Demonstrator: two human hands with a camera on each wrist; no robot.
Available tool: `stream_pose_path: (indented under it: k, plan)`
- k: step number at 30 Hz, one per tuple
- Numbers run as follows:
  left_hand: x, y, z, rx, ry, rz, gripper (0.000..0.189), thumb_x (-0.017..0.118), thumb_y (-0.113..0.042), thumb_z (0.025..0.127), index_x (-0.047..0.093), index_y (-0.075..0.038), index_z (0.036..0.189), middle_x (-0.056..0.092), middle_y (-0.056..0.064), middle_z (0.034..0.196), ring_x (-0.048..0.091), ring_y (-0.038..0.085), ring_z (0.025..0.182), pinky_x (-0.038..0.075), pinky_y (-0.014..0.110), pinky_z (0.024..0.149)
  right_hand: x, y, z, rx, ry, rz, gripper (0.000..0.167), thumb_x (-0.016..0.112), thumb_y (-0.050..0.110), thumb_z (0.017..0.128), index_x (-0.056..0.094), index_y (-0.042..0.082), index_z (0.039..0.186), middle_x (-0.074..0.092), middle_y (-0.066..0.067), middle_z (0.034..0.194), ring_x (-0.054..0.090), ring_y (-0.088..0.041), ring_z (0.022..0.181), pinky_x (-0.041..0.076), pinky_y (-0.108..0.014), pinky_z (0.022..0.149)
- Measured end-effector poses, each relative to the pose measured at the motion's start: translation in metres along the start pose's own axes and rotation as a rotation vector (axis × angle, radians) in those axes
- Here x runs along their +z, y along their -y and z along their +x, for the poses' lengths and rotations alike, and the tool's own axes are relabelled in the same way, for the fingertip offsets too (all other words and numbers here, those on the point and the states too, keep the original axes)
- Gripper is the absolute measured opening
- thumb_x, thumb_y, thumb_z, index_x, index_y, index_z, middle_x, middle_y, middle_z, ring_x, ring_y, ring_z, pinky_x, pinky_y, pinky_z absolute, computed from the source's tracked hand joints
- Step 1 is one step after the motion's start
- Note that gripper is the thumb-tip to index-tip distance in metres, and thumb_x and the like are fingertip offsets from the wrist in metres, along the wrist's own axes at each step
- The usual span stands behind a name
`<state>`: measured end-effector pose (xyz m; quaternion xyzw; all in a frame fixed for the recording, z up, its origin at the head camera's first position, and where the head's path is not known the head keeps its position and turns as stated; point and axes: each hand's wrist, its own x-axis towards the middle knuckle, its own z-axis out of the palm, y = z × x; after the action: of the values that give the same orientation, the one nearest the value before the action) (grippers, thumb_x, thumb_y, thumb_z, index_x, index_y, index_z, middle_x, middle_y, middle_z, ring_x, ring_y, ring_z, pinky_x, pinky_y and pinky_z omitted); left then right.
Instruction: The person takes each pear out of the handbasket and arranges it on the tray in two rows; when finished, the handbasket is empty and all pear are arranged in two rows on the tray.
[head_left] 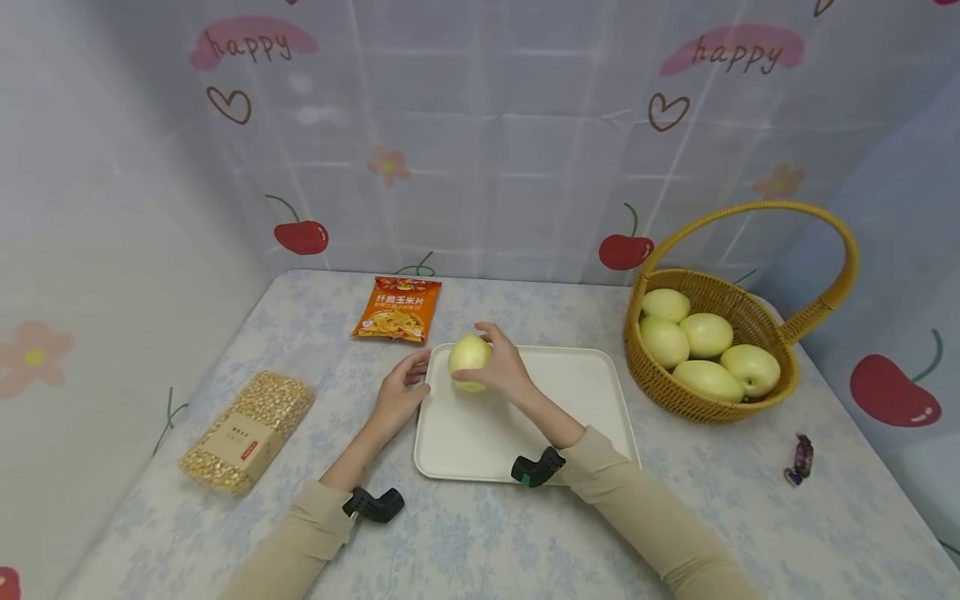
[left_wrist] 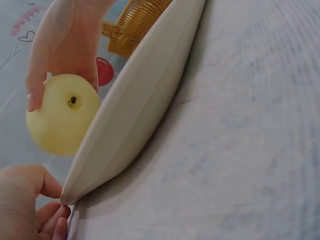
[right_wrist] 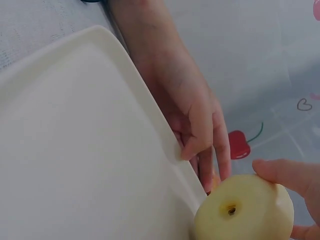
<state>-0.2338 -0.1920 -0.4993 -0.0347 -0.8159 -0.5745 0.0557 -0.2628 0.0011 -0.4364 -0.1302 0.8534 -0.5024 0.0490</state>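
My right hand (head_left: 501, 365) grips a rounded pale yellow-green fruit (head_left: 468, 354), thumb on one side and fingers on the other. The fruit is over the left part of a white rectangular tray (head_left: 525, 433). In the left wrist view the dimpled end of the fruit (left_wrist: 62, 120) shows a small dark spot. My left hand (head_left: 397, 396) is at the tray's left edge. Its thumb lies on the rim with fingers below, pinching the tray (right_wrist: 100, 125), as the right wrist view shows. Whether the fruit touches the tray is unclear.
A wicker basket (head_left: 637, 350) with a tall handle holds several similar fruits at the right. An orange snack bag (head_left: 399, 310) lies behind the tray. A pack of yellow kernels (head_left: 247, 433) is at the left, a purple wrapped candy (head_left: 800, 459) at the right.
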Motion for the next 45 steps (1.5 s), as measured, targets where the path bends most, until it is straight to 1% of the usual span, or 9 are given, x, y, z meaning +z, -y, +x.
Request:
stream_pose_path:
  k: [6,12,14,21,24,27,34,40,45]
  plan:
    - [-0.002,-0.004,-0.001,-0.021,0.029,-0.009,0.053,0.054,0.005,0.085,0.049,-0.005,0.137,0.053,0.015,0.138,0.053,0.03,0.12,0.041,0.045,0.105,0.005,-0.002,-0.001,-0.004,-0.006,-0.022,0.088,0.084,0.022,0.07,0.039,0.005,0.143,0.051,-0.019,0.135,0.055,-0.034,0.116,0.049,-0.048,0.094]
    - [-0.008,-0.027,-0.009,-0.023,0.079,-0.025,0.055,0.052,0.009,0.085,0.044,0.003,0.139,0.047,0.023,0.141,0.049,0.038,0.124,0.038,0.051,0.107,0.007,-0.003,-0.004,-0.027,-0.004,-0.031,0.081,0.078,0.028,0.077,0.038,0.003,0.144,0.05,-0.019,0.136,0.054,-0.035,0.116,0.051,-0.048,0.092]
    - [-0.01,-0.03,-0.01,-0.012,0.086,-0.023,0.055,0.052,0.009,0.085,0.042,0.004,0.14,0.046,0.024,0.141,0.049,0.039,0.124,0.039,0.052,0.106,0.007,-0.003,-0.004,-0.028,0.0,-0.019,0.077,0.075,0.027,0.08,0.038,0.004,0.144,0.05,-0.019,0.137,0.054,-0.035,0.117,0.05,-0.049,0.092]
    - [-0.007,-0.003,0.0,-0.004,0.057,-0.003,0.056,0.053,0.005,0.086,0.045,-0.004,0.14,0.049,0.017,0.142,0.051,0.031,0.123,0.041,0.045,0.105,0.005,-0.005,-0.003,0.025,0.036,0.064,0.076,0.072,0.023,0.083,0.035,0.005,0.146,0.048,-0.021,0.14,0.056,-0.038,0.116,0.052,-0.047,0.091]
    - [-0.006,0.003,0.002,0.004,0.058,-0.013,0.057,0.054,0.005,0.085,0.046,-0.006,0.14,0.049,0.016,0.141,0.052,0.031,0.122,0.041,0.046,0.105,0.005,-0.006,-0.003,0.067,0.052,0.103,0.078,0.073,0.023,0.083,0.034,0.004,0.147,0.048,-0.022,0.14,0.058,-0.038,0.113,0.054,-0.044,0.089]
    - [-0.006,0.005,0.002,-0.001,0.058,-0.037,0.057,0.054,0.005,0.084,0.047,-0.007,0.139,0.05,0.014,0.141,0.052,0.031,0.122,0.041,0.047,0.105,0.003,-0.006,-0.003,0.094,0.048,0.115,0.079,0.074,0.024,0.081,0.033,0.005,0.147,0.049,-0.022,0.139,0.059,-0.037,0.111,0.053,-0.043,0.088]
    - [-0.005,0.003,0.003,-0.006,0.054,-0.028,0.056,0.054,0.003,0.084,0.047,-0.006,0.139,0.051,0.014,0.14,0.053,0.029,0.122,0.042,0.044,0.105,0.0,-0.006,-0.001,0.11,0.031,0.085,0.083,0.077,0.025,0.078,0.033,0.008,0.147,0.051,-0.019,0.138,0.057,-0.035,0.112,0.051,-0.045,0.09]
    - [-0.004,0.003,0.004,-0.016,0.056,-0.024,0.056,0.054,0.003,0.083,0.047,-0.006,0.139,0.051,0.014,0.141,0.053,0.029,0.121,0.042,0.044,0.105,0.005,-0.006,-0.001,0.067,-0.032,0.008,0.083,0.08,0.028,0.075,0.039,0.007,0.144,0.054,-0.018,0.134,0.055,-0.034,0.117,0.049,-0.048,0.093]
    - [-0.005,0.004,0.003,-0.014,0.057,-0.024,0.056,0.054,0.002,0.084,0.048,-0.007,0.139,0.05,0.013,0.141,0.052,0.029,0.121,0.042,0.044,0.105,0.011,-0.004,-0.002,0.044,-0.051,-0.018,0.079,0.077,0.032,0.077,0.042,0.005,0.142,0.056,-0.019,0.131,0.057,-0.033,0.114,0.05,-0.045,0.092]
